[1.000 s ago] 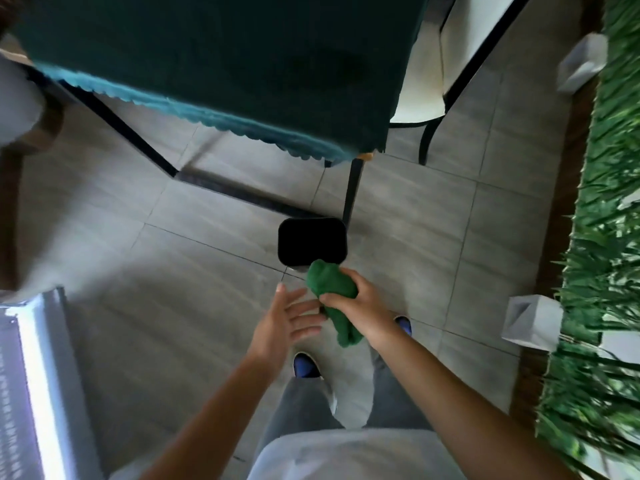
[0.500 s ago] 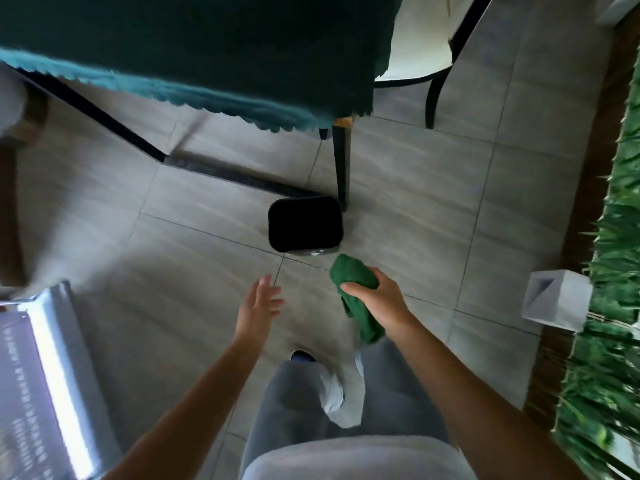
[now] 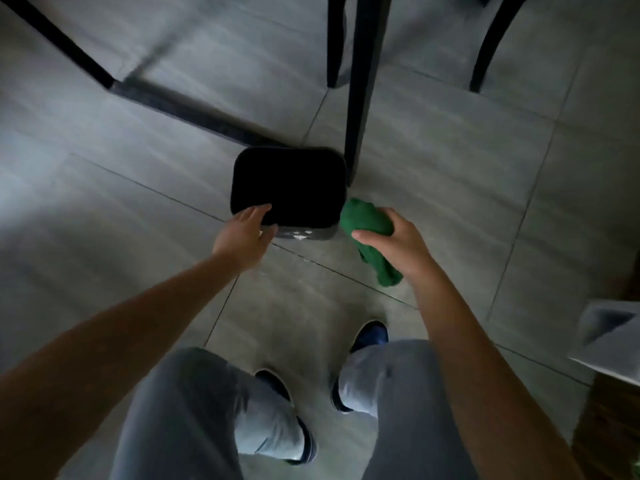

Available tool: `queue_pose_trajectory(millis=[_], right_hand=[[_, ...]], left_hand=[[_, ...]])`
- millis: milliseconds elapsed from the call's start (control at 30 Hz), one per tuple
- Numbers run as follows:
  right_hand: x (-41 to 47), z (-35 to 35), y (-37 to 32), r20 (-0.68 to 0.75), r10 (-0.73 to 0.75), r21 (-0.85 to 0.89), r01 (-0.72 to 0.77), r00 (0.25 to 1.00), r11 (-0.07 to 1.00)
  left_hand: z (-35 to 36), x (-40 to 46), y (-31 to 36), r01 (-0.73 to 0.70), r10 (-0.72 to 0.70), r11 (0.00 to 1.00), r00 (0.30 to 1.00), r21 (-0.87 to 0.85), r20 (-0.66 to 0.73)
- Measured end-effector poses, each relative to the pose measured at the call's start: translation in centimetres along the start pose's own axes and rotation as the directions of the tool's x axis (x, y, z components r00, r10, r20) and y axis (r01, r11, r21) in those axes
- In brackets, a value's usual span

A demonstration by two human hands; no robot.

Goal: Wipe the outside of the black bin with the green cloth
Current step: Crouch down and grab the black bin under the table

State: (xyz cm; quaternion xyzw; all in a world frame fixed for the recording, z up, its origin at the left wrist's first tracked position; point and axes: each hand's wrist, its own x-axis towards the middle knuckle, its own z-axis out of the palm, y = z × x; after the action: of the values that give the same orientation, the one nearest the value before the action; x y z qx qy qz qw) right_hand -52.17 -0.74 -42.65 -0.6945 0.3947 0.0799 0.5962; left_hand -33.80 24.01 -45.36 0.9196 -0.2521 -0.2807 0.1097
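The black bin (image 3: 289, 185) stands on the grey tiled floor, seen from above, its mouth square with rounded corners. My left hand (image 3: 246, 233) reaches its near left corner, fingers spread over the rim and thumb against the front wall. My right hand (image 3: 394, 242) holds the bunched green cloth (image 3: 369, 233) just off the bin's near right corner; one end of the cloth hangs below the hand. Whether the cloth touches the bin I cannot tell.
A black table leg (image 3: 360, 98) stands right against the bin's far right corner. A black floor bar (image 3: 180, 110) runs behind the bin at the left. Chair legs (image 3: 491, 39) stand at the top right. A white box (image 3: 613, 341) sits at the right edge. My feet (image 3: 367, 336) are below.
I have bent down and moved closer, so the bin fills more of the view. My left hand has reached the bin's rim. My right hand has carried the cloth to the bin's right corner.
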Motion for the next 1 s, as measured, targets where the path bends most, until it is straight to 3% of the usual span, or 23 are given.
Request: queue_pose_trajectory(millis=[67, 167, 233, 400, 633, 700, 800, 1000], right_hand=[[2.3, 0.4, 0.3, -0.001, -0.032, -0.051, 0.032, 0.999, 0.998], [4.9, 1.3, 0.3, -0.034, -0.084, -0.107, 0.080, 0.996, 0.991], [6.5, 2.0, -0.3, -0.039, -0.142, -0.138, 0.136, 0.989, 0.981], [8.5, 2.9, -1.3, -0.086, -0.269, -0.215, 0.246, 0.959, 0.945], [6.4, 3.1, -0.6, -0.116, -0.377, -0.420, 0.299, 0.919, 0.857], [5.5, 3.4, -0.7, -0.149, -0.397, -0.456, 0.293, 0.906, 0.840], [4.1, 4.5, -1.2, -0.189, -0.416, -0.484, 0.285, 0.889, 0.828], [3.5, 5.0, -1.4, -0.239, -0.411, -0.513, 0.245, 0.880, 0.823]], left_hand=[[1.7, 1.3, -2.1, -0.057, 0.057, 0.998, 0.998, 0.038, -0.004], [3.8, 2.9, -4.1, -0.042, 0.042, 0.995, 0.999, -0.090, -0.002], [5.2, 3.6, -5.5, -0.108, 0.104, 0.991, 0.993, -0.077, -0.052], [6.6, 4.4, -7.1, -0.285, 0.385, 0.889, 0.890, 0.359, -0.246], [5.7, 8.1, -5.0, -0.447, 0.438, 0.808, 0.891, 0.383, 0.117], [6.1, 8.9, -4.7, -0.432, 0.395, 0.816, 0.902, 0.383, 0.176], [6.3, 9.3, -4.6, -0.411, 0.359, 0.839, 0.911, 0.357, 0.205], [6.8, 9.6, -4.5, -0.399, 0.389, 0.883, 0.917, 0.246, 0.091]])
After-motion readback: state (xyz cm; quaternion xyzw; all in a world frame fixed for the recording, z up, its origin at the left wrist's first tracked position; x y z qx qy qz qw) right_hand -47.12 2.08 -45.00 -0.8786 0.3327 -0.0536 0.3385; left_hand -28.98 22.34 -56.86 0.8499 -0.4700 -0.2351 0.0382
